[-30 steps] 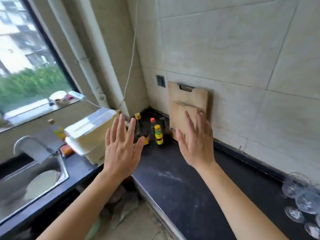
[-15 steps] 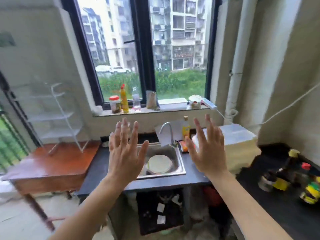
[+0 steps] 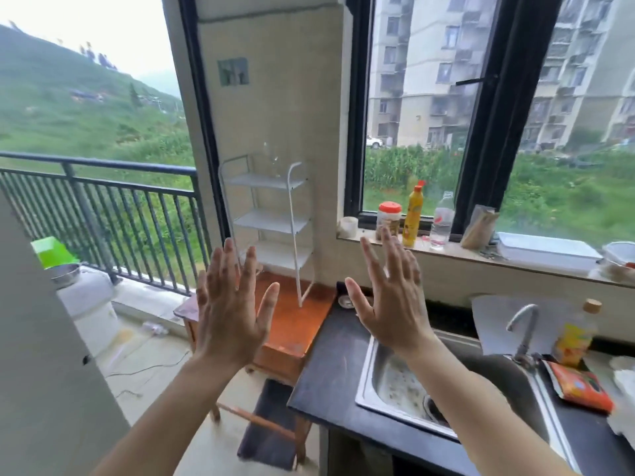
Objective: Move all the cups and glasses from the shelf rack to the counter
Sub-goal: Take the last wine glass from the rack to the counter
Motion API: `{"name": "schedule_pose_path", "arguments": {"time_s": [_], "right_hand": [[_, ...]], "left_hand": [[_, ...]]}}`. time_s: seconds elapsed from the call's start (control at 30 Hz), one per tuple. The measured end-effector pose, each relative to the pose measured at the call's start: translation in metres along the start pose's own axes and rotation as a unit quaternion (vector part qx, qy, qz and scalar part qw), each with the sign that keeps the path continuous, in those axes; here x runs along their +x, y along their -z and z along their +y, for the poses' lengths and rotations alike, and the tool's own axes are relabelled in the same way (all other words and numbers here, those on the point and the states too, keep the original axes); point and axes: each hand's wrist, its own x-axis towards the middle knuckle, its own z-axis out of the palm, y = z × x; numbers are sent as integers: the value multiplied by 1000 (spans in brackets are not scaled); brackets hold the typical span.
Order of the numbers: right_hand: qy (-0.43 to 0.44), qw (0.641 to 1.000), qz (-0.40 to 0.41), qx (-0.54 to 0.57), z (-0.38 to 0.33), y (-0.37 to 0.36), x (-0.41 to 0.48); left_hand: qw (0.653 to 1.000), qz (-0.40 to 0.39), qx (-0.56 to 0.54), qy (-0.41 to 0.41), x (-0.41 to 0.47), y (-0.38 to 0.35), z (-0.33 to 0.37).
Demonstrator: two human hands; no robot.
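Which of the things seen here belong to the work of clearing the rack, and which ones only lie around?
For the job:
- white metal shelf rack
- clear glass on its top shelf, faint
- black counter
- left hand and right hand, both empty

Just lying about:
- steel sink
- yellow squeeze bottle
- orange-lidded jar
- clear plastic bottle
- green tub

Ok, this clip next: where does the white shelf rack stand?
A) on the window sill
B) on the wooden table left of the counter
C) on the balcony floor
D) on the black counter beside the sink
B: the white shelf rack has its legs on the wooden table, which stands just left of the black counter, against the wall between the windows.
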Motion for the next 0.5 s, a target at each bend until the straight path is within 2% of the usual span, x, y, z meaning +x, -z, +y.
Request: {"name": "schedule_pose_path", "arguments": {"time_s": [0.23, 0.5], "right_hand": [[5, 999, -2, 38, -13, -120, 100], [-32, 996, 10, 81, -14, -211, 251]], "left_hand": [[1000, -6, 19, 14, 103, -51, -87], [1000, -12, 7, -3, 247, -91, -167]]}}
